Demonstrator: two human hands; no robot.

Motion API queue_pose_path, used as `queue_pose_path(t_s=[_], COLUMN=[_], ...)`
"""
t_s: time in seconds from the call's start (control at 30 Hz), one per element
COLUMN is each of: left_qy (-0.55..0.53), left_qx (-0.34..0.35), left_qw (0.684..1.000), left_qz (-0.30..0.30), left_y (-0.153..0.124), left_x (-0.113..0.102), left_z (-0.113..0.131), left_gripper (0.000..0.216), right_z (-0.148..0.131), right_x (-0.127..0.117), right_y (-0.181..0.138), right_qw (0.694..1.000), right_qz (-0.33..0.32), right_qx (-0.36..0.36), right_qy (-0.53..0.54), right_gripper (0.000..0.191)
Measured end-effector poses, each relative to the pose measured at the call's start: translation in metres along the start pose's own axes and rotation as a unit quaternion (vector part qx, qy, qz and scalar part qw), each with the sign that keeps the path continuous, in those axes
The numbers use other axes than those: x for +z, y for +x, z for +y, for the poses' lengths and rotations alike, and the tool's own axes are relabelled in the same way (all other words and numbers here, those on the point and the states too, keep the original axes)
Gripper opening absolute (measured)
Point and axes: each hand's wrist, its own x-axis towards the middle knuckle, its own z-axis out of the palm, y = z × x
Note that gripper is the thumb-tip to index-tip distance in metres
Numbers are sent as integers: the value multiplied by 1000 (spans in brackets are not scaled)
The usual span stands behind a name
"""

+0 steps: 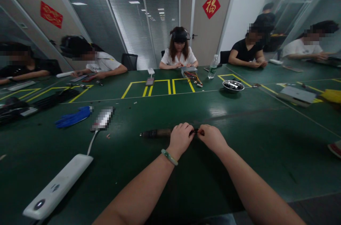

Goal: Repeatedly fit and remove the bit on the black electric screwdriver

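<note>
Hands pinching a dark tool on a green table

My left hand and right hand meet fingertip to fingertip, both closed on a slim dark tool lying flat on the table just ahead of me; I cannot identify it. Laying it down steadies it. A white power strip lies to my left. A red door sign reads "福".
</note>
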Motion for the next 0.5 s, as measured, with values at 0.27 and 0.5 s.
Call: queue_pose_path(t_s=[0.27,0.5], left_qy=[-9,3], left_qx=[-3,-5], left_qw=[1000,1000], left_qz=[8,2], left_y=[0,1], left_x=[1,1], left_z=[-2,0], left_gripper=[9,8], right_z=[2,1], right_x=[-4,0], right_y=[0,1], right_qw=[998,1000], right_qz=[-17,-5], right_qx=[41,20], right_qy=[38,14], right_gripper=[8,9])
